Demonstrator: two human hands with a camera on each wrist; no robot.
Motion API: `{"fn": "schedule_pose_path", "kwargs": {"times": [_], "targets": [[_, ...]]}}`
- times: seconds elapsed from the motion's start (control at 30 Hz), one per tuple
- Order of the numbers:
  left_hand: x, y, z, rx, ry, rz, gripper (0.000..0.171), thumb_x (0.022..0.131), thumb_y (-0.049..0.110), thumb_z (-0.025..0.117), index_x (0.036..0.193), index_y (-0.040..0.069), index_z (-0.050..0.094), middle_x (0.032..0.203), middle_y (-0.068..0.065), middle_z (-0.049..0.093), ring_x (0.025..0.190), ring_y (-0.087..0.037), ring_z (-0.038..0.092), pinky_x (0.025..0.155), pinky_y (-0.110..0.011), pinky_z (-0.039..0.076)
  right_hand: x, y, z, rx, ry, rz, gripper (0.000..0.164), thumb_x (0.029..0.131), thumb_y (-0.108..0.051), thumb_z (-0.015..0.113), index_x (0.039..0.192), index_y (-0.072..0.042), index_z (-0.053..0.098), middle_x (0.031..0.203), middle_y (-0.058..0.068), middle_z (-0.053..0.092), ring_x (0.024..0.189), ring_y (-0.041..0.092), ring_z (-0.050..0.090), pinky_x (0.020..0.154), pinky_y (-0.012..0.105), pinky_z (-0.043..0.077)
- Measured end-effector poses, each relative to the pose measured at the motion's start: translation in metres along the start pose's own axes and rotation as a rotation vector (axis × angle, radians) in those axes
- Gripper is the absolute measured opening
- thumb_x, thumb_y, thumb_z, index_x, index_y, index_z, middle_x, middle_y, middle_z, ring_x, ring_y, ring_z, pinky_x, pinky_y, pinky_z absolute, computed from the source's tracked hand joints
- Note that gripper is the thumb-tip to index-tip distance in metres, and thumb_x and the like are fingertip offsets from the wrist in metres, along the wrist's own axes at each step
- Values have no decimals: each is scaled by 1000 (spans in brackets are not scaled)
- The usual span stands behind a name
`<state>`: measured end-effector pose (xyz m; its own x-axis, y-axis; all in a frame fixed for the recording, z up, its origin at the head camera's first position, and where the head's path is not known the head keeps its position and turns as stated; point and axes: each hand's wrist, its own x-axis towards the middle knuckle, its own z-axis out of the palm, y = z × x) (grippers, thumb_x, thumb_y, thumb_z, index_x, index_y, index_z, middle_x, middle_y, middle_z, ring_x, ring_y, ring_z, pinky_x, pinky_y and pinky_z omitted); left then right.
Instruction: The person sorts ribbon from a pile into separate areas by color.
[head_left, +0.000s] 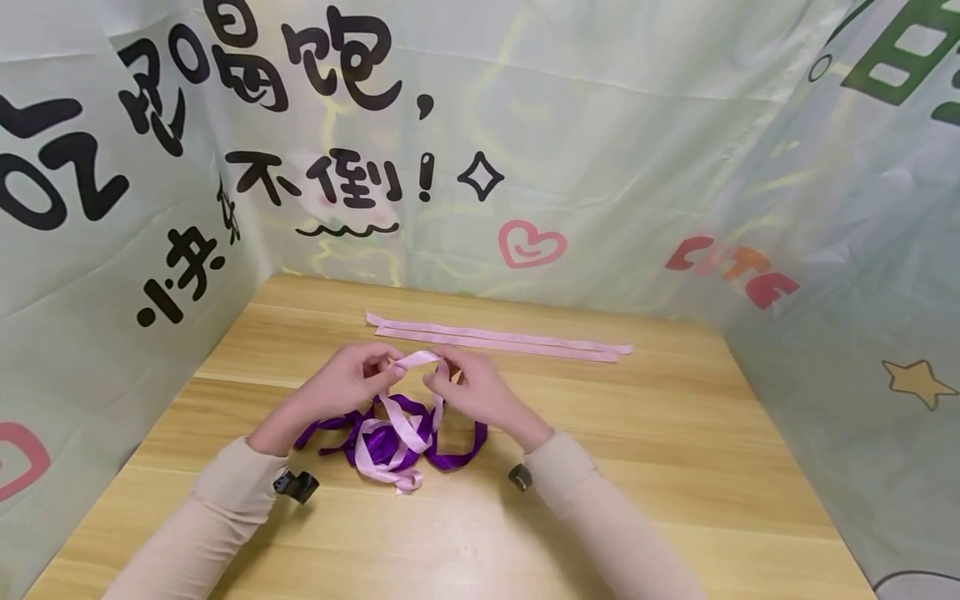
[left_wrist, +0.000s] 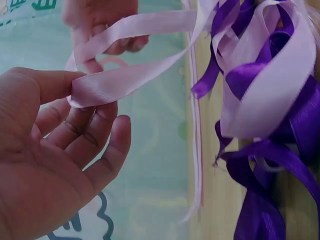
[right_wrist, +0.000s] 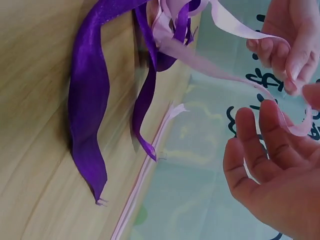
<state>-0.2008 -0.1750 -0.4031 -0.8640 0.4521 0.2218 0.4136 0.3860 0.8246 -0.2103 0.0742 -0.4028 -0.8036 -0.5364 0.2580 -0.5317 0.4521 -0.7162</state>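
My left hand (head_left: 347, 385) pinches a pink ribbon (head_left: 417, 359) between thumb and forefinger, raised over the table. Close beside it, my right hand (head_left: 480, 390) holds another part of the same ribbon, which arches between the two hands. In the left wrist view, the pink ribbon (left_wrist: 115, 82) runs flat from the left thumb toward the pile, the other fingers loosely bent. From both hands the ribbon hangs down into a loose tangle of purple ribbon (head_left: 468, 454) and pink ribbon. One purple ribbon (right_wrist: 90, 95) trails out with a frayed end in the right wrist view.
Two pink ribbon strips (head_left: 495, 337) lie side by side, straightened, toward the back of the wooden table (head_left: 637, 467). Printed fabric walls (head_left: 615, 167) with lettering and drawings enclose the table at the back and sides.
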Motion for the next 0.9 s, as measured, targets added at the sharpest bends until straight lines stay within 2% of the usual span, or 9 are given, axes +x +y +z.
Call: {"fn": "schedule_pose_path", "kwargs": {"times": [0.17, 0.3, 0.4, 0.57, 0.7, 0.77, 0.9], "targets": [[4, 6, 7, 45, -14, 6, 10, 102, 14, 69, 110, 10, 74, 71, 3, 60, 54, -6, 49, 50, -24, 43, -1, -3, 2, 30, -4, 4, 24, 106, -34, 62, 115, -14, 72, 86, 2, 69, 73, 12, 60, 61, 24, 48], [5, 6, 7, 56, -21, -8, 12, 103, 18, 69, 108, 9, 75, 70, 2, 59, 53, -6, 48, 49, -24, 42, -2, 1, 2, 65, 42, 27, 16, 105, -26, 64, 102, -12, 69, 86, 8, 68, 71, 19, 60, 62, 25, 49], [4, 5, 4, 53, -5, -35, 12, 104, 19, 68, 105, 10, 75, 69, 0, 59, 52, -6, 47, 47, -24, 41, -2, 6, -1, 77, 95, 42, 13, 101, -22, 68, 95, -11, 67, 88, 7, 68, 77, 22, 63, 67, 25, 51], [2, 4, -6, 64, 26, -51, 14, 104, 19, 68, 102, 7, 76, 69, -3, 61, 53, -6, 47, 48, -23, 39, -3, 13, -12, 103, 144, 93, 14, 100, -22, 70, 92, -11, 69, 92, 5, 69, 66, 21, 65, 56, 24, 47], [3, 4, -14, 87, 39, -65, 16, 105, 20, 67, 100, 7, 76, 68, -3, 61, 55, -8, 49, 50, -23, 39, -6, 17, -24, 194, 129, 132, 19, 103, -25, 69, 97, -7, 68, 103, 15, 71, 60, 26, 72, 48, 26, 48], [3, 4, -17, 91, 49, -80, 18, 105, 22, 66, 98, 9, 75, 66, -2, 57, 55, -9, 46, 50, -24, 38, -8, 19, -31, 224, 137, 150, 21, 104, -26, 68, 99, -5, 68, 110, 19, 72, 60, 37, 74, 50, 29, 51], [5, 3, -21, 114, 63, -92, 19, 105, 25, 67, 92, 12, 74, 64, 3, 47, 55, -10, 40, 52, -25, 36, -9, 24, -44, 135, 219, 166, 23, 102, -29, 69, 96, -7, 70, 111, 16, 75, 68, 36, 73, 61, 33, 57]]}}
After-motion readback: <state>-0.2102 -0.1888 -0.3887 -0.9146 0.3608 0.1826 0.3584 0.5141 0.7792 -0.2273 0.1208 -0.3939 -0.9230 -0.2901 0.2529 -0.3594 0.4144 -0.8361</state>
